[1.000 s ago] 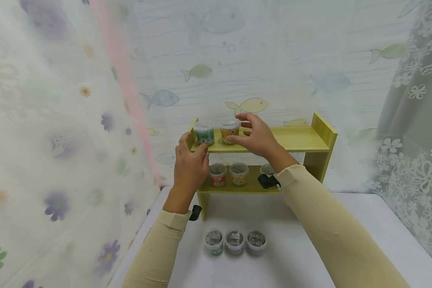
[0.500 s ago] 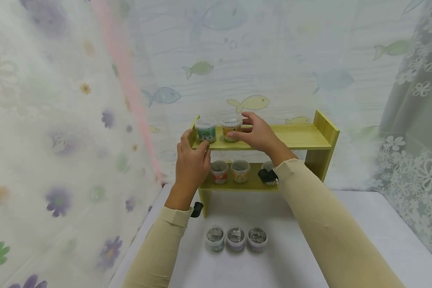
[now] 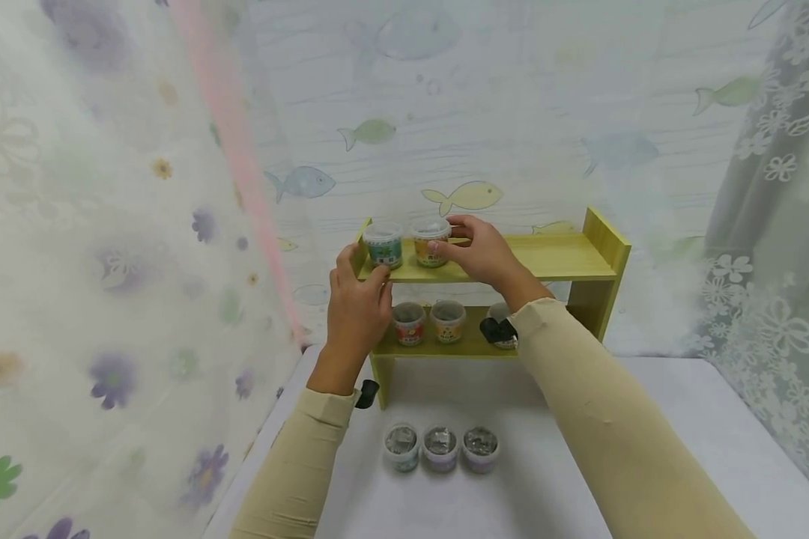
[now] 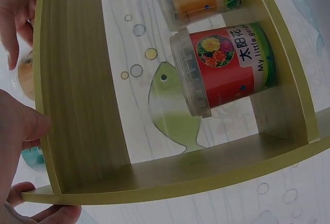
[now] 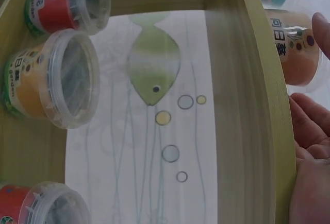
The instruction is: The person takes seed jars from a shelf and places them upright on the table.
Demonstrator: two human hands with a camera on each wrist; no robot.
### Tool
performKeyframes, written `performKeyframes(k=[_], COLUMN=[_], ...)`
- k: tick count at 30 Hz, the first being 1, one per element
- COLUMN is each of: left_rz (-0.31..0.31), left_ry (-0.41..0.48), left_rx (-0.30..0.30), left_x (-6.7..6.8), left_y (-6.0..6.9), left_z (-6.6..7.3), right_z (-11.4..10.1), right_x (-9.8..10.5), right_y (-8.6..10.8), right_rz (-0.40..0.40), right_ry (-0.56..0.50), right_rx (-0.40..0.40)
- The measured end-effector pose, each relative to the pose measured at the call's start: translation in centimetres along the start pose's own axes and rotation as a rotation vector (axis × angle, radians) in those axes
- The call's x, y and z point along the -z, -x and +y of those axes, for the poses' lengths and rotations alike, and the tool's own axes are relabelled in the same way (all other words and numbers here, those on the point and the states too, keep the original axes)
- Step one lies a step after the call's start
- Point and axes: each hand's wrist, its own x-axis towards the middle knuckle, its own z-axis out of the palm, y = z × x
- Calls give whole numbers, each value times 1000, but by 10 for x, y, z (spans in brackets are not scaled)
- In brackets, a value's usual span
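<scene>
An orange-labelled plastic tub (image 3: 431, 251) stands on the top board of a small yellow-green shelf (image 3: 559, 257). My right hand (image 3: 482, 253) holds this tub, thumb on its front and fingers at its right side, partly hidden behind it. Just left of it is a green-labelled tub (image 3: 383, 245). At the shelf's left end, my left hand (image 3: 359, 311) grips the corner; in the left wrist view the thumb lies at the top board's edge and other fingers (image 4: 59, 214) reach round the side panel.
On the lower board are a red-labelled tub (image 3: 410, 329), a yellow-orange tub (image 3: 448, 329) and another tub (image 3: 503, 340) partly behind the right wrist camera. Three tubs with silvery tops, one of them the middle tub (image 3: 441, 453), stand on the white table (image 3: 404, 509) in front.
The right hand's fingers have come lower and closer round the orange tub. That tub's label has turned, with writing now facing front. The left hand stays at the shelf corner.
</scene>
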Motion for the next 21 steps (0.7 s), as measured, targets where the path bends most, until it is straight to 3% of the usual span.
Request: performKeyframes(k=[15, 21], left_rz=[-12, -5], left_ry=[0, 10], left_rx=[12, 16], left_x=[1, -1], left_y=[-1, -1], left_z=[0, 0], right_z=[3, 4], right_x=[-1, 1], right_y=[1, 2], right_rz=[46, 31], right_ry=[-59, -145], right_rx=[-2, 9])
